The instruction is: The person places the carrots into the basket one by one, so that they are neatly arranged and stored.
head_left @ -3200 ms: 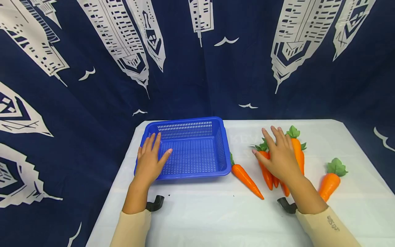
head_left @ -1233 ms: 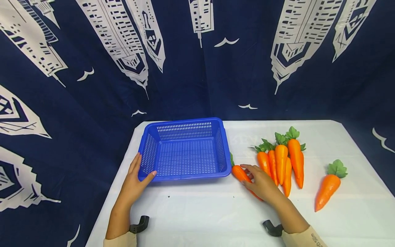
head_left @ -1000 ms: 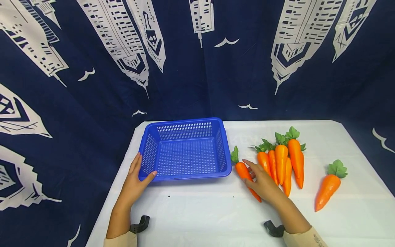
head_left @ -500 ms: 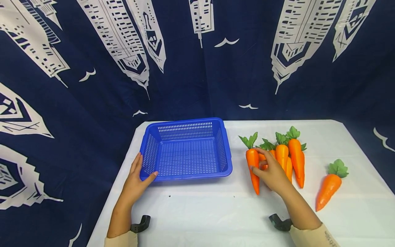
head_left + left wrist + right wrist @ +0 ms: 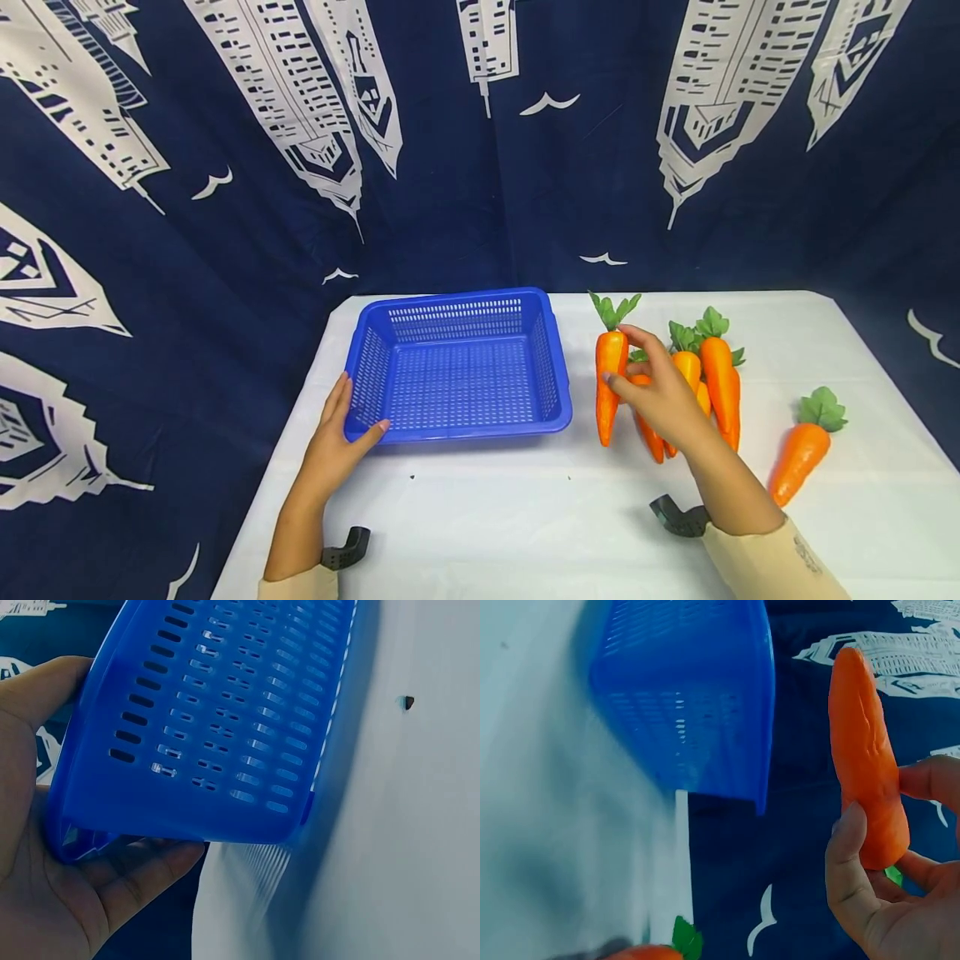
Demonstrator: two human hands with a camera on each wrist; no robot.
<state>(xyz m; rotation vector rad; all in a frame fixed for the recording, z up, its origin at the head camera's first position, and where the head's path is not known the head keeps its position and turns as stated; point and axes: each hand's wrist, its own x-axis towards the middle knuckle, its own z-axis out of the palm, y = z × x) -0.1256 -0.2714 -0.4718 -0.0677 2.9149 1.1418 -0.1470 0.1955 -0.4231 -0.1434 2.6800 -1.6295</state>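
Right hand (image 5: 663, 400): grip is closed round one carrot (image 5: 609, 385), thumb on the near side and fingers curled over the far side of the upper body. Carrot is held upright, green leaves at top, pointed tip down, clear of the bench (image 5: 487, 525). It sits just to the right of the blue basket (image 5: 457, 367), not over it. In the right wrist view the orange body (image 5: 866, 757) stands between thumb and fingertips (image 5: 930, 780), with the basket's outer wall (image 5: 697, 697) beyond.

Left hand (image 5: 337, 442): at the near left corner of the basket. Thumb lies against the front wall, fingers run up the left side. The left wrist view shows the palm (image 5: 45, 900) cupping that corner (image 5: 187, 750), with thumb and fingers lightly curved round it; grip is loose, steadying.

Basket rests on the white bench, left of centre; its inside holds nothing.

Other carrots: a cluster (image 5: 712, 375) lies on the bench just behind and right of the right hand, leaves pointing away from the person, partly hidden by the hand. One more single carrot (image 5: 802, 442) lies well apart, toward the right edge.

Behind the bench hangs a dark blue curtain (image 5: 187, 208) printed with white buildings.
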